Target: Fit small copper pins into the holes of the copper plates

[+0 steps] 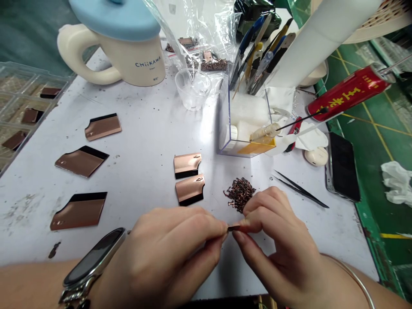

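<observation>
Left hand (170,253) and right hand (277,244) pinch one small copper pin (233,228) between their fingertips, just above the bench (144,141) near the pin pile (240,194). Judging by this, the pin is being oriented; fitting needs fine alignment.

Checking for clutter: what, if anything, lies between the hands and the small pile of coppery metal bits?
Nothing visible: the right hand sits just in front of the coppery pile, with only bare white table between; the left hand is beside it.
</observation>
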Motion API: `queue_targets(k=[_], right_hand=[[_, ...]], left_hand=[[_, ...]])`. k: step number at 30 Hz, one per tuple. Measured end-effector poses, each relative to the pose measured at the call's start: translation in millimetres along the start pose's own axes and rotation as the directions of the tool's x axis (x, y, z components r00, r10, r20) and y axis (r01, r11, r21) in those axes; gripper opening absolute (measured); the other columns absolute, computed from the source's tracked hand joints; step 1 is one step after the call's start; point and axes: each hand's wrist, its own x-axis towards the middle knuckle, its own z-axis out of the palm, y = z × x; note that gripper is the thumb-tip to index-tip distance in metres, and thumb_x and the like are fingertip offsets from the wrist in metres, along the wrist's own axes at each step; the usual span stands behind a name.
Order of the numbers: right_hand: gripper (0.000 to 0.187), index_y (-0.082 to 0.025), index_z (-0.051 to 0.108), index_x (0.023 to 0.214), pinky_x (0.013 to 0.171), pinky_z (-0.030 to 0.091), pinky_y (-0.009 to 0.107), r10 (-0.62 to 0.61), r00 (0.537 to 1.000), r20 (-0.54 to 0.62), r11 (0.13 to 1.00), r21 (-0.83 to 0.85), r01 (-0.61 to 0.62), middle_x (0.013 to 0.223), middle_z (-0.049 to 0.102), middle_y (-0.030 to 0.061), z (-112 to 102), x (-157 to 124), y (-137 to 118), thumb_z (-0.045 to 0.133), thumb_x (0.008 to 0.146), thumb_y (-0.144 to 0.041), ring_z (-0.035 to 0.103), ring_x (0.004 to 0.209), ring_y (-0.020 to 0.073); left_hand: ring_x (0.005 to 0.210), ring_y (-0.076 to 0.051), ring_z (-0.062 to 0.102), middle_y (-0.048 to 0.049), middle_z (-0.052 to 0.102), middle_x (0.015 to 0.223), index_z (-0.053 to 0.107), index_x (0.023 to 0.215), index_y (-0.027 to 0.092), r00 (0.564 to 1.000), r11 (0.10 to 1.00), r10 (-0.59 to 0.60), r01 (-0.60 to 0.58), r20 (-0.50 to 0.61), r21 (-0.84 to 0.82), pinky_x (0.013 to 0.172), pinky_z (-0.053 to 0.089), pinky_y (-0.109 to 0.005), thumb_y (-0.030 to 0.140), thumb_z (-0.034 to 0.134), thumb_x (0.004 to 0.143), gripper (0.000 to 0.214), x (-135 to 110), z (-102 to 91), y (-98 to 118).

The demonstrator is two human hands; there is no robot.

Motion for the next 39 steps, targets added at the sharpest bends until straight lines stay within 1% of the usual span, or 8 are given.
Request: queue_targets(k=[6,11,17,24,29,35,37,39], right_hand=[[0.010,-0.011,0.051,0.081,0.068,0.032,0.034,-0.075,0.995,-0.066,0.996,-0.050,0.072,0.077,0.048,0.0021,3.1,-1.2,0.4,0.055,0.081,-0.002,0.042,0.075,0.0136],[0.012,-0.011,0.050,0.080,0.068,0.032,0.034,-0.083,0.994,-0.071,0.995,-0.064,0.078,0.076,0.048,0.0024,2.9,-1.1,-0.3,0.054,0.079,-0.001,0.042,0.075,0.0133],[0.012,-0.012,0.049,0.079,0.066,0.032,0.034,-0.076,0.994,-0.079,0.995,-0.063,0.071,0.074,0.047,0.0024,4.8,-2.0,-0.8,0.054,0.080,-0.001,0.041,0.073,0.0136],[0.013,-0.013,0.048,0.079,0.066,0.032,0.034,-0.107,0.987,-0.116,0.991,-0.091,0.097,0.075,0.048,0.0023,7.1,-1.1,-0.3,0.054,0.079,-0.001,0.042,0.073,0.0141],[0.011,-0.013,0.050,0.078,0.065,0.032,0.034,-0.129,0.984,-0.125,0.982,-0.152,0.110,0.076,0.050,0.0025,8.7,-1.2,-0.4,0.055,0.081,-0.003,0.043,0.073,0.0142],[0.007,-0.015,0.057,0.087,0.070,0.036,0.037,-0.241,0.966,-0.098,0.934,-0.295,0.203,0.080,0.058,0.0016,-11.6,6.0,6.4,0.062,0.083,-0.011,0.051,0.074,0.0154],[0.016,-0.016,0.060,0.094,0.071,0.038,0.037,-0.284,0.927,-0.245,0.917,-0.351,0.188,0.084,0.059,0.0031,-25.2,12.5,15.3,0.066,0.080,-0.011,0.054,0.078,0.0173],[0.028,-0.017,0.060,0.101,0.068,0.041,0.037,-0.301,0.817,-0.492,0.923,-0.366,0.120,0.086,0.058,0.0046,-37.4,21.2,27.1,0.069,0.075,-0.010,0.055,0.079,0.0196]], left_hand=[[0.067,-0.012,0.070,0.0033,0.075,0.079,0.057,0.092,0.025,0.997,1.000,-0.003,0.003,-0.072,-0.009,0.059,0.052,-0.019,0.014,0.054,0.087,0.013,-2.5,0.6,1.1],[0.066,-0.008,0.069,0.0042,0.075,0.077,0.061,0.088,0.020,0.987,0.998,0.060,-0.063,-0.151,-0.018,0.059,0.052,-0.016,0.010,0.057,0.085,0.011,-0.9,0.8,1.4],[0.068,-0.007,0.069,0.0044,0.074,0.079,0.061,0.087,0.019,0.985,0.997,0.054,-0.062,-0.165,-0.042,0.059,0.052,-0.017,0.009,0.057,0.086,0.011,0.3,1.1,1.1],[0.069,-0.010,0.069,0.0019,0.074,0.078,0.060,0.088,0.018,0.971,0.994,0.111,-0.112,-0.210,0.005,0.056,0.052,-0.020,0.009,0.057,0.086,0.010,-1.5,5.0,-1.3],[0.072,-0.011,0.070,0.0002,0.074,0.080,0.060,0.087,0.016,0.961,0.991,0.125,-0.131,-0.248,-0.009,0.063,0.053,-0.020,0.006,0.060,0.083,0.011,0.8,6.6,-2.4],[0.073,-0.011,0.071,-0.0014,0.074,0.082,0.062,0.088,0.016,0.943,0.982,0.170,-0.185,-0.286,-0.026,0.062,0.054,-0.019,0.003,0.061,0.081,0.014,3.1,1.7,-3.1],[0.074,-0.012,0.071,-0.0025,0.075,0.082,0.063,0.089,0.014,0.937,0.974,0.219,-0.226,-0.272,0.005,0.060,0.054,-0.019,0.002,0.060,0.081,0.015,3.4,-1.7,-4.9],[0.078,-0.014,0.071,-0.0042,0.076,0.085,0.065,0.091,0.012,0.920,0.949,0.315,-0.304,-0.233,0.081,0.063,0.056,-0.020,0.004,0.057,0.084,0.013,2.8,-4.8,-7.6]])
